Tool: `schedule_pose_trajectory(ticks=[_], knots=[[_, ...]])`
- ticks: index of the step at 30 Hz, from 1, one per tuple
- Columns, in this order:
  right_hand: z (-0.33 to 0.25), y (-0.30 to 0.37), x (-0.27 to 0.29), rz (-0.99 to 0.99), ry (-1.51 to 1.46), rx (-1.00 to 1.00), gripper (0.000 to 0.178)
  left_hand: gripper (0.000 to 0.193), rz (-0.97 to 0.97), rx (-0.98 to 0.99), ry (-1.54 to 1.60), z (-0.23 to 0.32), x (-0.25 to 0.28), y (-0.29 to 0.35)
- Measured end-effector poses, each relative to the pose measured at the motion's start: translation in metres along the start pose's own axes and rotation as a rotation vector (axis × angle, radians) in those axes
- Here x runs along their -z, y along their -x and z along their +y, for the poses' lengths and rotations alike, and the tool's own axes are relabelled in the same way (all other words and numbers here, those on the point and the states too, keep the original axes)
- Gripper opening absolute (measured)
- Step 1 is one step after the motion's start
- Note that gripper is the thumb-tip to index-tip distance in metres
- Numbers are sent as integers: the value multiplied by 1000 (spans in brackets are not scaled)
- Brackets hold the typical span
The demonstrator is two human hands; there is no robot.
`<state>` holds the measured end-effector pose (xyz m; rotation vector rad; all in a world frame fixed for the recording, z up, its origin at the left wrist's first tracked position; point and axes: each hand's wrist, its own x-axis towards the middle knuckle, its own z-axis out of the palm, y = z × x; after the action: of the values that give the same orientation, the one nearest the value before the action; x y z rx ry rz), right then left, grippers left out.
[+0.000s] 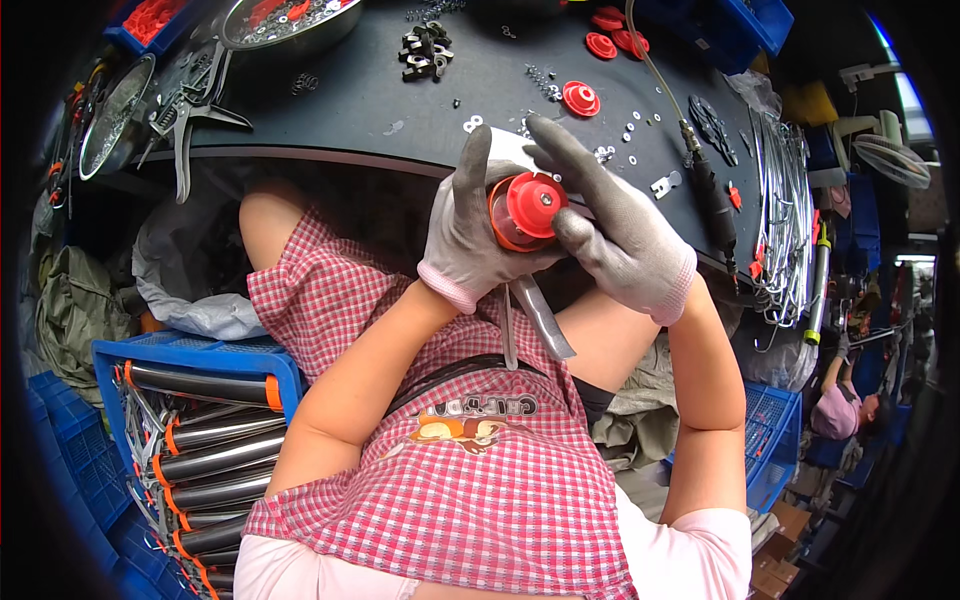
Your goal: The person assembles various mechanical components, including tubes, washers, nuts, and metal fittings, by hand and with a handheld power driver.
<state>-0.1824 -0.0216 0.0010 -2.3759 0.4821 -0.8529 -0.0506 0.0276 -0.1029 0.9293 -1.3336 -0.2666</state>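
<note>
Both my hands wear grey-palmed work gloves and are raised over my lap at the table's front edge. My left hand (pixel 465 225) is closed round the barrel of what looks like a caulking gun, its end pointing up. A red round plunger disc (pixel 535 203) with a metal centre sits at that end, inside an orange ring. Below my hands, the metal handle (pixel 540 318) and a thinner lever stick out toward my lap. My right hand (pixel 625 220) is open beside the disc, fingers stretched out, thumb close to its edge; whether it touches, I cannot tell.
On the dark table (pixel 340 115) lie red discs (pixel 581 98), springs, washers, black clips (pixel 426 52) and a hanging power screwdriver (pixel 712 195). Hooked metal rods (pixel 785 220) lie at right. Trigger frames (pixel 190 115) lie at left. A blue crate (pixel 200 352) holds several orange-ringed tubes.
</note>
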Motion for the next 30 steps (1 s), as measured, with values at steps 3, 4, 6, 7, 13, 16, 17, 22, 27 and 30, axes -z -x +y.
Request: schedule_pose_trajectory(ticks=[3,4,6,7,13,16,17,22,27,30], knots=[[-26,-12,24,-255,65,-536,57,127,-19,27,-20,-2,7,4],[-24,-12,27,-235,-52,-518,61,127,-19,20,-15,-4,5,1],[-6,-12,20,-241,315,234,65,124,-2,-75,58,-5,-1,-3],[-7,-13,12,-214,157,212,69,122,-9,-43,31,-4,0,-1],[-11,-15,19,-216,305,113,59,123,4,-49,4,-4,-1,-1],[-28,-20,23,-305,406,-384,48,125,-8,-11,-68,-1,4,2],[-23,-16,21,-188,170,-469,46,125,-9,-14,-69,-1,4,3],[-16,-14,-10,-380,394,-60,44,126,61,-108,-110,-29,-5,13],[-14,5,-7,-217,337,65,33,116,-103,92,-103,2,51,14],[-78,20,25,-108,301,265,31,81,192,186,-24,4,94,19]])
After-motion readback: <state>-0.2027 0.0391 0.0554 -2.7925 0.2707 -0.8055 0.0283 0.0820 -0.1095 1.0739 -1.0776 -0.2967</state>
